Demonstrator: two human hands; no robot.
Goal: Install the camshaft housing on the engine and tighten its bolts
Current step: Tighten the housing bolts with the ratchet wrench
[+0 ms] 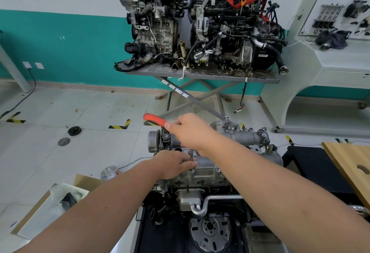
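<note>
Over the engine's top, I am watching the right hand (192,132) gripping a red-handled ratchet (155,121), while the left hand (173,164) is pinching its extension shaft (191,155) just above a bolt (191,170). Both are working on the camshaft housing (204,169), which is sitting on the engine (210,202); behind, two more engines are standing on a lift table (200,74).

right hand (190,130) gripping red-handled ratchet (154,120) over camshaft housing (204,167) on engine (200,188); left hand (174,163) pinching extension shaft (191,155) above bolt (191,170). two engines (200,26) on table (200,74) behind.
</note>
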